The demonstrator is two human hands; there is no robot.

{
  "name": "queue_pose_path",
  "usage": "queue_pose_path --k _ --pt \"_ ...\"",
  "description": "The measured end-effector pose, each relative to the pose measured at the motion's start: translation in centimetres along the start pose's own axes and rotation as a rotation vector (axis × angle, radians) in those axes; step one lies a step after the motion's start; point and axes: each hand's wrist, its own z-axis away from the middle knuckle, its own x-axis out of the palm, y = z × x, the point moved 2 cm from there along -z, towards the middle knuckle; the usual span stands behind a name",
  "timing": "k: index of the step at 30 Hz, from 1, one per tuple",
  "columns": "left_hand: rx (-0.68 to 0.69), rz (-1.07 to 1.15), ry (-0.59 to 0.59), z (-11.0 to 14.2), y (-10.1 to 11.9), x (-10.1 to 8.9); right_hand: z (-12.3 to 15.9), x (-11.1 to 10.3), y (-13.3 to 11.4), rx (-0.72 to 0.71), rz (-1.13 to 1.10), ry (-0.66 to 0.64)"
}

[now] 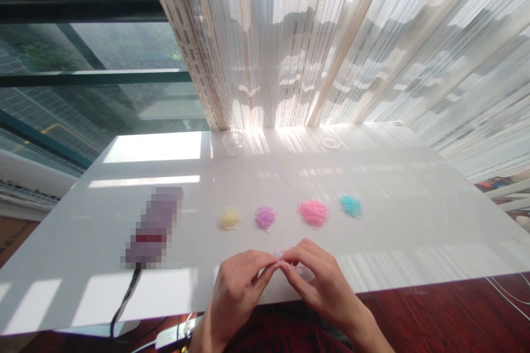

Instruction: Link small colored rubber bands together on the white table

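Observation:
My left hand (244,276) and my right hand (317,270) meet above the front part of the white table (397,187). Thumb and forefinger are pinched on both, tips touching or nearly so; what lies between them is too small to make out. Just behind the fingertips is a small pale pink and white heap (284,250), partly covered by my hands. Farther back, four separate piles of short thin strands form a row: a yellow pile (229,218), a purple pile (265,217), a larger pink pile (313,213) and a teal pile (351,206).
A clear round container (233,143) and a clear ring-like lid (332,143) stand at the table's back edge. To the left lies a blurred-out purple object (155,223) with a black cable (128,295). Below the front edge is a white power strip (174,334). Striped curtains (273,38) hang behind.

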Motion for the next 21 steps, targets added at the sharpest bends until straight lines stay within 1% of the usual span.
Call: queue_pose_path --k 11,21 --pt "0.049 0.027 0.007 0.07 0.20 -0.24 -0.13 -0.45 -0.70 0.018 -0.038 0.022" --pt "0.042 0.064 0.011 0.04 0.21 -0.38 -0.33 -0.56 -0.54 0.067 -0.067 0.021"
